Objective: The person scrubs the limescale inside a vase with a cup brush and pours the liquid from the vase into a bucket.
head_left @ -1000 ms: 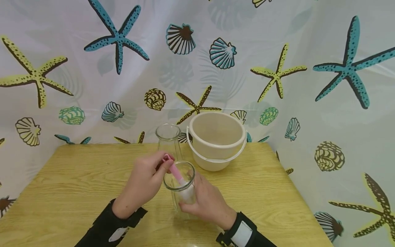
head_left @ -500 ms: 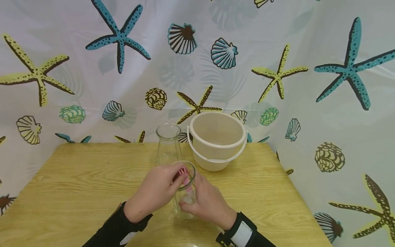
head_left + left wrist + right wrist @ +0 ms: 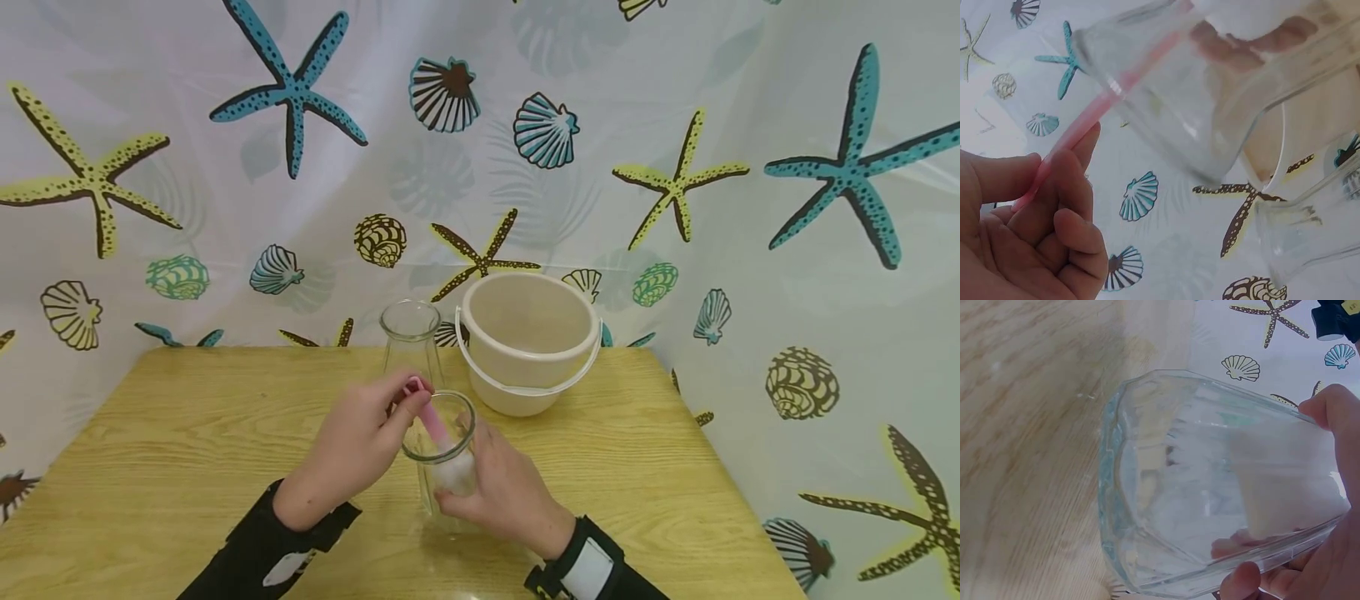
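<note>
My right hand [image 3: 510, 492] grips the side of a clear glass vase [image 3: 426, 493], with the thumb in front and fingers behind. The vase's thick base shows close to the wooden table in the right wrist view. My left hand [image 3: 352, 446] pinches the pink handle [image 3: 1085, 120] of a bottle brush near its end. This handle slants in through the vase's mouth. The brush's white, sponge-like head [image 3: 454, 473] is inside the vase, in its upper part, partly hidden by the right thumb and fingers.
A second glass vase [image 3: 409, 350] stands just behind, its lower part hidden by the left hand. To its right is a cream bucket [image 3: 491, 367] with its handle hanging in front. A curtain [image 3: 480, 192] printed with starfish and shells closes off the table's back [image 3: 225, 417].
My left hand pushed the brush down into the vase, right to the mouth, then drew it back up and to the left. The right hand keeps its hold on the vase.
</note>
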`<move>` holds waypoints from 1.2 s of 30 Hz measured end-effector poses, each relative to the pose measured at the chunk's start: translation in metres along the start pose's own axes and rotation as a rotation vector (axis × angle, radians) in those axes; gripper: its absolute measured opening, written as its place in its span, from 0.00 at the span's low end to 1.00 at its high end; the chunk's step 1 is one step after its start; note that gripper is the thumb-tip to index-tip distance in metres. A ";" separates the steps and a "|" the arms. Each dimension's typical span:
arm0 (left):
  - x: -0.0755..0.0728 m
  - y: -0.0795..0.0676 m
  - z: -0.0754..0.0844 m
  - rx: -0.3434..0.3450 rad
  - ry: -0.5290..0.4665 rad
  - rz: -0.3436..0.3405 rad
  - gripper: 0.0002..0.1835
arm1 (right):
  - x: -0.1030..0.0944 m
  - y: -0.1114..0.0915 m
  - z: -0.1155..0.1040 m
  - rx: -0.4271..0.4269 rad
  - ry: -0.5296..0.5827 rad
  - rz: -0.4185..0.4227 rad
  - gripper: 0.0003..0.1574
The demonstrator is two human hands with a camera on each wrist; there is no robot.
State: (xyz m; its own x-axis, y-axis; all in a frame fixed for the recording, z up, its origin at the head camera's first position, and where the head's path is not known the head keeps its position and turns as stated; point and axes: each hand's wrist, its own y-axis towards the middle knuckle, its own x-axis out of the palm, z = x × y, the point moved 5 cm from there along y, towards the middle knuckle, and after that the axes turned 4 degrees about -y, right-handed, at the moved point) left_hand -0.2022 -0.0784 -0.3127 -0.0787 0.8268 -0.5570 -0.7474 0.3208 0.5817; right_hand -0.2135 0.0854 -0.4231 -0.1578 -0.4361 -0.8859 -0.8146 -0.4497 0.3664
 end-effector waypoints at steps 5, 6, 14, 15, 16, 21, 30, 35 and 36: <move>-0.011 0.001 0.000 0.009 -0.004 0.056 0.03 | 0.000 0.001 -0.001 0.001 -0.005 -0.005 0.56; -0.012 0.001 0.000 0.011 0.000 0.061 0.03 | 0.000 0.001 -0.001 0.001 -0.004 -0.006 0.56; 0.005 0.001 -0.001 0.011 0.042 -0.037 0.03 | -0.002 0.000 0.000 -0.009 0.004 0.021 0.54; 0.008 0.000 -0.002 0.003 0.049 -0.062 0.03 | -0.002 0.000 0.000 -0.009 0.005 0.022 0.55; 0.011 0.000 -0.002 -0.006 0.056 -0.086 0.03 | -0.001 0.000 0.001 -0.008 0.004 0.020 0.55; 0.023 -0.003 -0.006 -0.046 0.106 -0.178 0.04 | 0.000 -0.001 0.001 -0.006 0.018 0.005 0.55; 0.033 -0.004 -0.009 -0.021 0.124 -0.234 0.03 | 0.000 -0.001 0.001 -0.019 0.049 -0.006 0.55; 0.025 -0.001 -0.004 0.005 0.149 -0.183 0.02 | 0.000 -0.001 0.001 -0.018 0.036 0.006 0.54; 0.023 0.001 -0.002 0.014 0.151 -0.169 0.02 | -0.001 -0.001 0.000 -0.018 0.031 0.009 0.54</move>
State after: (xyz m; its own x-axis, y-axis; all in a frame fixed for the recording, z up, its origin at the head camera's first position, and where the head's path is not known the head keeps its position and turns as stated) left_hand -0.2058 -0.0603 -0.3260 -0.0520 0.6824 -0.7291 -0.7494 0.4559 0.4801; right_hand -0.2130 0.0864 -0.4230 -0.1478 -0.4642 -0.8733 -0.8027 -0.4595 0.3801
